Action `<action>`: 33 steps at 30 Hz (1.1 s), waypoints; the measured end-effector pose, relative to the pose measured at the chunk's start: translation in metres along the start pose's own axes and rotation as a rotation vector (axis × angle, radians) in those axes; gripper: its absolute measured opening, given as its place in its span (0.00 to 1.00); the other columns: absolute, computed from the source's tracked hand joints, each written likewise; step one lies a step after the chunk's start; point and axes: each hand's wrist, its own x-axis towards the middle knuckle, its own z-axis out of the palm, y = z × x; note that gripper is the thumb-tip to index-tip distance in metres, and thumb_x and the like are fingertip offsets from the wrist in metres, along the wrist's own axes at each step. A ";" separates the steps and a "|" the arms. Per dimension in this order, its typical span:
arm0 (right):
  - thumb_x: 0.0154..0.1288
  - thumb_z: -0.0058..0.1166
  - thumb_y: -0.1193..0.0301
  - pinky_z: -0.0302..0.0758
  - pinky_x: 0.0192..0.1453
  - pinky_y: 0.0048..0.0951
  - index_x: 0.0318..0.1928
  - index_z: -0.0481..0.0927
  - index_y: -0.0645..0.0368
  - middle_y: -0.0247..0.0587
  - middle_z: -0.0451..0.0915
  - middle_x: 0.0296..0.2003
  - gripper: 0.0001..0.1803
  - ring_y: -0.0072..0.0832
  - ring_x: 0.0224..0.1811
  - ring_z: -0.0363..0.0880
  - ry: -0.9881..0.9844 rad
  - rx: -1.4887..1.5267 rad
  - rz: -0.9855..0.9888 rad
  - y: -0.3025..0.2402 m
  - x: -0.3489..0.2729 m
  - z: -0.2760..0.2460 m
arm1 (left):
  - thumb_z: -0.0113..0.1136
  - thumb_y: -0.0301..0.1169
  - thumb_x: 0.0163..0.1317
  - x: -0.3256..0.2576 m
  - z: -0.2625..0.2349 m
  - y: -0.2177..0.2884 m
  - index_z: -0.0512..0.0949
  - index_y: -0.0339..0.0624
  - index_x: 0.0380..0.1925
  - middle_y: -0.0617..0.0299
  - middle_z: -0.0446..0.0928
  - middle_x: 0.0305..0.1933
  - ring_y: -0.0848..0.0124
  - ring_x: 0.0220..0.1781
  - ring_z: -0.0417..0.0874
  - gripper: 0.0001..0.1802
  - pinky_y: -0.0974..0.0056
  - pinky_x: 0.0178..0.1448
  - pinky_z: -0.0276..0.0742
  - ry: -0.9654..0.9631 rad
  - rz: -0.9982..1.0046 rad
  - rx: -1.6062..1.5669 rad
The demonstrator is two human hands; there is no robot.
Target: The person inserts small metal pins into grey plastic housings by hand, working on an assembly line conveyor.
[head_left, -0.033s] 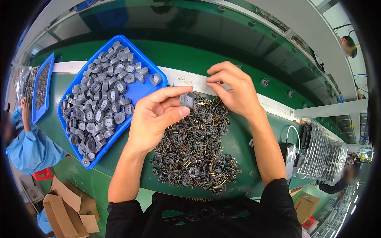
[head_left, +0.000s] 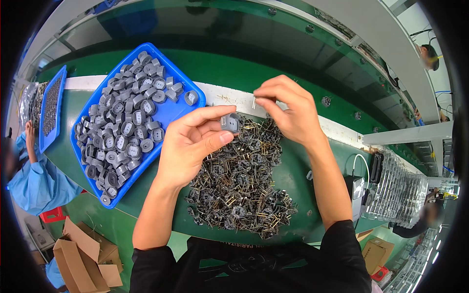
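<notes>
My left hand (head_left: 188, 139) is closed on a small grey plastic housing (head_left: 230, 123), pinched between thumb and fingers. To its right, my right hand (head_left: 288, 110) is raised with thumb and forefinger together. From that pinch thin metal pins (head_left: 254, 102) point down; the rest of the piece is hidden by the fingers. Beneath both hands spreads a heap of small black parts with brass-coloured pins (head_left: 239, 185). Left of my left hand, a blue tray (head_left: 168, 113) holds many similar grey housings (head_left: 128, 128), some showing pale faces with holes.
A green conveyor belt (head_left: 220, 66) runs beyond the white rail (head_left: 222, 95), carrying scattered parts. On the right stand a small box device (head_left: 356, 193) and stacked clear trays (head_left: 398, 190). A co-worker in blue (head_left: 41, 183) sits left near another blue tray (head_left: 53, 107). Cardboard boxes (head_left: 80, 259) lie below.
My right fingers have shifted slightly, and the thin metal pins now show below the fingertips. My left hand and its grey housing have hardly moved.
</notes>
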 end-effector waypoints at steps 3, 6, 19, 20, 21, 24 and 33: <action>0.61 0.54 0.87 0.81 0.36 0.24 0.41 0.84 0.63 0.39 0.79 0.36 0.11 0.26 0.34 0.83 0.040 0.232 0.127 -0.014 -0.003 -0.009 | 0.62 0.14 0.60 -0.001 0.001 0.003 0.74 0.28 0.56 0.52 0.80 0.49 0.68 0.50 0.84 0.22 0.65 0.56 0.81 0.005 -0.007 0.021; 0.59 0.55 0.89 0.83 0.40 0.24 0.43 0.85 0.63 0.39 0.79 0.36 0.14 0.25 0.35 0.83 0.031 0.374 0.168 -0.024 -0.005 -0.008 | 0.62 0.15 0.61 0.000 0.002 0.002 0.74 0.28 0.55 0.52 0.81 0.47 0.67 0.48 0.85 0.21 0.64 0.56 0.82 0.013 -0.019 0.074; 0.55 0.67 0.82 0.72 0.27 0.17 0.35 0.86 0.62 0.35 0.79 0.35 0.07 0.18 0.29 0.79 0.090 0.336 0.175 -0.051 -0.010 0.010 | 0.60 0.12 0.61 -0.001 0.006 -0.007 0.73 0.28 0.53 0.50 0.82 0.47 0.65 0.49 0.85 0.19 0.65 0.56 0.83 0.011 0.027 0.063; 0.55 0.68 0.82 0.72 0.27 0.17 0.35 0.86 0.61 0.34 0.79 0.35 0.07 0.17 0.29 0.79 0.107 0.294 0.151 -0.051 -0.010 0.011 | 0.60 0.12 0.61 -0.001 0.007 -0.008 0.73 0.28 0.53 0.50 0.82 0.47 0.65 0.49 0.85 0.19 0.65 0.56 0.83 0.011 0.027 0.062; 0.55 0.68 0.82 0.72 0.27 0.17 0.35 0.86 0.61 0.34 0.79 0.35 0.07 0.17 0.29 0.79 0.107 0.293 0.151 -0.051 -0.010 0.012 | 0.60 0.12 0.60 -0.002 0.009 -0.009 0.73 0.28 0.53 0.51 0.82 0.47 0.67 0.49 0.85 0.19 0.66 0.56 0.83 0.023 0.069 0.106; 0.55 0.68 0.81 0.72 0.28 0.18 0.35 0.86 0.61 0.34 0.79 0.33 0.07 0.17 0.29 0.77 0.133 0.372 0.228 -0.051 -0.011 0.015 | 0.61 0.12 0.59 -0.001 0.009 -0.012 0.74 0.28 0.52 0.53 0.82 0.46 0.69 0.49 0.84 0.20 0.67 0.56 0.82 0.043 0.110 0.161; 0.55 0.67 0.81 0.74 0.31 0.20 0.35 0.85 0.61 0.35 0.79 0.33 0.06 0.18 0.31 0.78 -0.003 0.310 0.255 -0.048 -0.014 0.013 | 0.62 0.13 0.59 -0.006 0.008 -0.014 0.77 0.29 0.51 0.53 0.82 0.48 0.70 0.47 0.85 0.19 0.67 0.54 0.83 0.053 0.131 0.321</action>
